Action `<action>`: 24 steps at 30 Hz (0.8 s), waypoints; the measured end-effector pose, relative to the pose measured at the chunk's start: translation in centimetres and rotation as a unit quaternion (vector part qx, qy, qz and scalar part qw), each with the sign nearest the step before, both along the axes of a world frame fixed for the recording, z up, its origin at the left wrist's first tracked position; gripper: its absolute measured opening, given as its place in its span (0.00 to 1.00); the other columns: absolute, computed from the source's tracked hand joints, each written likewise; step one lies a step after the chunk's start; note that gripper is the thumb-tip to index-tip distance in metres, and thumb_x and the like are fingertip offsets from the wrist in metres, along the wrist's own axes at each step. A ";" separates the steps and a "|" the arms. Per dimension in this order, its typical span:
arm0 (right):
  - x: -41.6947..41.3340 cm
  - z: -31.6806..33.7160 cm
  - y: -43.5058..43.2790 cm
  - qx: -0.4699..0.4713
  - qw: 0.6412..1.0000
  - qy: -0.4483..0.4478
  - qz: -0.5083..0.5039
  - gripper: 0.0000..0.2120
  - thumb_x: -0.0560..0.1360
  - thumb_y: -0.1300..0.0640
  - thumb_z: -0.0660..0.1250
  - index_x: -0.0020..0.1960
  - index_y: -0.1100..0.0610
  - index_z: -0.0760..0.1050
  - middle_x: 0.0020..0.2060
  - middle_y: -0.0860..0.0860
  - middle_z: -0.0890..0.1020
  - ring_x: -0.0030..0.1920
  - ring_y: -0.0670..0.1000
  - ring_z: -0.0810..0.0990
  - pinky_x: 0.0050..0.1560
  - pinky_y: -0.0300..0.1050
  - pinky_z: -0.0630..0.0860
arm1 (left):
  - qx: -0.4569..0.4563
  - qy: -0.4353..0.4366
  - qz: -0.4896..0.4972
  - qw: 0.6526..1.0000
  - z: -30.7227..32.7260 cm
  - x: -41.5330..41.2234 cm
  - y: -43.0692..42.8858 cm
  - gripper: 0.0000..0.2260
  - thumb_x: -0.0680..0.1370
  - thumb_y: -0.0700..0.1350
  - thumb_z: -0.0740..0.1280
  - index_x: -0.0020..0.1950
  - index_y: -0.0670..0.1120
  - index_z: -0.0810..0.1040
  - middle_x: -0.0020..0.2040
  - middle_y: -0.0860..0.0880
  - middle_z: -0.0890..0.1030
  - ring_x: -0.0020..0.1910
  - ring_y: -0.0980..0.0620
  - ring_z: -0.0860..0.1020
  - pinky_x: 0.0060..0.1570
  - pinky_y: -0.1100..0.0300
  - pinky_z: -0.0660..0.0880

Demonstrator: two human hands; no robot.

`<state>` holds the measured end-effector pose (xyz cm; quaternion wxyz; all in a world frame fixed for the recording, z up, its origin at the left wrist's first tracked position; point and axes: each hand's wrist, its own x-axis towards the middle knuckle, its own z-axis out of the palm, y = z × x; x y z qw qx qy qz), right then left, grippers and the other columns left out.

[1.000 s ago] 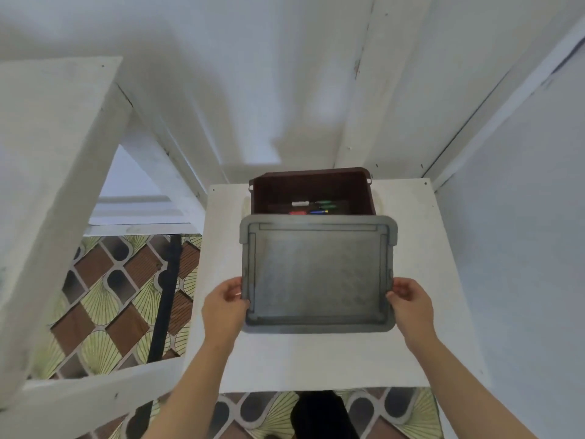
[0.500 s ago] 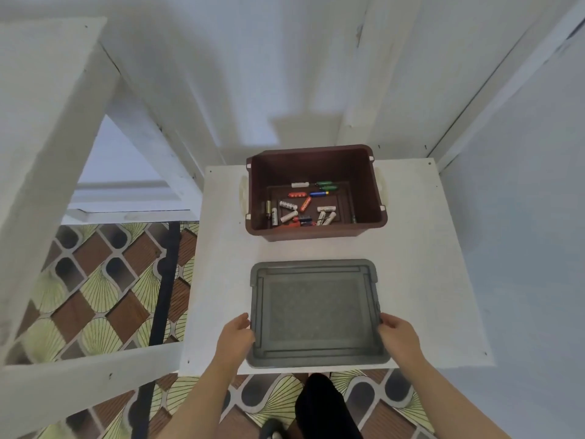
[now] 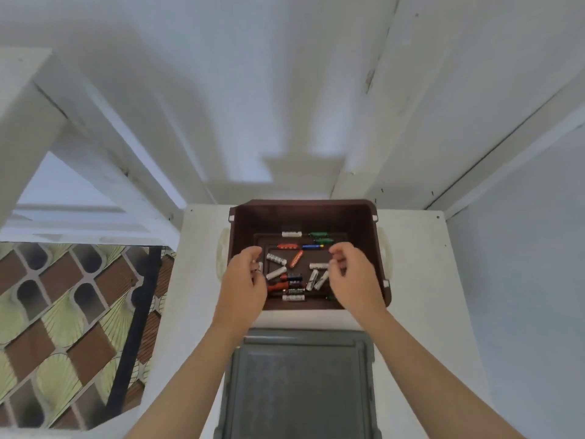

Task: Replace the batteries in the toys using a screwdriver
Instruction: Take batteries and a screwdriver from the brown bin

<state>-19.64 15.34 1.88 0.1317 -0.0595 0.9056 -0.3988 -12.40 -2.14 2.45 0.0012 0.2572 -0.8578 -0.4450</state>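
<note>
A dark brown plastic box [image 3: 304, 210] stands open at the back of a small white table [image 3: 421, 280]. Several loose batteries [image 3: 296, 259] in white, red, orange, blue and green lie on its floor. Its grey lid [image 3: 300, 384] lies flat on the table in front of the box. My left hand [image 3: 243, 280] hovers over the box's left side with loosely curled fingers and holds nothing. My right hand [image 3: 354, 277] hovers over the right side, fingers also loosely curled and empty. No toy or screwdriver is in view.
White walls [image 3: 285, 90] close in behind and to the right of the table. A white beam [image 3: 28, 122] slants at the left. A patterned tile floor [image 3: 63, 312] and a black bar [image 3: 139, 312] lie below at the left.
Both hands carried the grey lid off the box, set it down on the near part of the table, let go, and moved forward over the open box.
</note>
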 end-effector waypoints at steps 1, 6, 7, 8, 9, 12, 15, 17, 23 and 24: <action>-1.6 -0.9 -0.7 0.038 0.999 -0.019 0.021 0.12 0.79 0.61 0.61 0.62 0.54 0.72 0.51 0.48 0.76 0.48 0.44 0.76 0.49 0.37 0.72 | 0.003 -0.060 -0.006 0.998 -0.9 -1.5 -0.1 0.19 0.79 0.32 0.61 0.69 0.42 0.70 0.63 0.45 0.74 0.60 0.49 0.75 0.58 0.64 0.71; -6.4 -5.1 -2.2 0.164 0.973 -0.022 0.161 0.22 0.77 0.66 0.59 0.70 0.56 0.68 0.65 0.54 0.73 0.65 0.54 0.71 0.65 0.47 0.70 | -0.066 -0.281 -0.110 0.951 -5.0 -4.9 -0.9 0.23 0.78 0.37 0.65 0.72 0.40 0.64 0.64 0.38 0.74 0.60 0.41 0.76 0.60 0.53 0.74; -7.0 -5.8 -2.4 0.194 0.962 -0.013 0.192 0.25 0.76 0.67 0.60 0.71 0.56 0.66 0.67 0.54 0.72 0.67 0.55 0.69 0.66 0.48 0.68 | -0.076 -0.294 -0.124 0.945 -5.4 -5.2 -0.8 0.23 0.78 0.36 0.65 0.72 0.40 0.64 0.64 0.38 0.73 0.59 0.41 0.77 0.59 0.54 0.74; -7.4 -6.4 -2.6 0.227 0.949 0.001 0.220 0.26 0.75 0.68 0.60 0.72 0.57 0.64 0.68 0.55 0.70 0.67 0.55 0.68 0.67 0.48 0.67 | -0.088 -0.303 -0.131 0.940 -5.6 -5.5 -0.7 0.22 0.78 0.36 0.64 0.72 0.40 0.63 0.65 0.38 0.71 0.58 0.42 0.77 0.58 0.55 0.74; -7.7 -6.9 -2.9 0.256 0.936 0.021 0.240 0.27 0.75 0.67 0.61 0.73 0.57 0.63 0.68 0.55 0.69 0.67 0.56 0.67 0.66 0.48 0.66 | -0.100 -0.309 -0.131 0.937 -5.7 -5.9 -0.6 0.22 0.79 0.35 0.63 0.72 0.40 0.63 0.66 0.38 0.69 0.57 0.41 0.77 0.57 0.56 0.74; -8.1 -7.8 -3.6 0.291 0.924 0.054 0.242 0.24 0.74 0.64 0.62 0.70 0.58 0.65 0.65 0.56 0.69 0.64 0.56 0.67 0.65 0.48 0.65 | -0.139 -0.337 -0.126 0.922 -5.8 -7.2 -0.2 0.21 0.79 0.34 0.63 0.70 0.36 0.63 0.66 0.37 0.67 0.58 0.42 0.77 0.56 0.57 0.73; -8.1 -8.1 -4.1 0.315 0.916 0.083 0.234 0.21 0.75 0.60 0.62 0.67 0.59 0.68 0.62 0.56 0.72 0.62 0.56 0.69 0.64 0.48 0.65 | -0.175 -0.380 -0.161 0.894 -5.9 -7.8 0.0 0.17 0.80 0.35 0.61 0.67 0.33 0.66 0.64 0.37 0.69 0.58 0.43 0.78 0.55 0.59 0.74; -8.1 -8.2 -4.4 0.337 0.908 0.082 0.235 0.21 0.75 0.60 0.62 0.67 0.59 0.68 0.62 0.57 0.72 0.62 0.58 0.69 0.64 0.50 0.65 | -0.205 -0.393 -0.173 0.880 -6.1 -8.0 0.1 0.17 0.80 0.37 0.62 0.66 0.33 0.66 0.63 0.38 0.70 0.59 0.45 0.78 0.55 0.61 0.74; -6.5 -8.4 -4.6 0.296 0.946 -0.010 0.130 0.19 0.78 0.58 0.59 0.68 0.61 0.68 0.67 0.60 0.66 0.64 0.60 0.68 0.63 0.49 0.69 | -0.263 -0.391 -0.158 0.868 -7.0 -9.3 0.4 0.22 0.80 0.39 0.64 0.71 0.34 0.62 0.64 0.39 0.71 0.58 0.50 0.78 0.54 0.62 0.75; -6.4 -8.4 -4.5 0.288 0.949 -0.009 0.126 0.17 0.78 0.57 0.59 0.65 0.62 0.71 0.65 0.60 0.68 0.63 0.59 0.69 0.62 0.50 0.68 | -0.270 -0.385 -0.150 0.870 -7.2 -9.4 0.4 0.26 0.80 0.40 0.64 0.73 0.34 0.57 0.64 0.39 0.72 0.58 0.50 0.78 0.53 0.62 0.75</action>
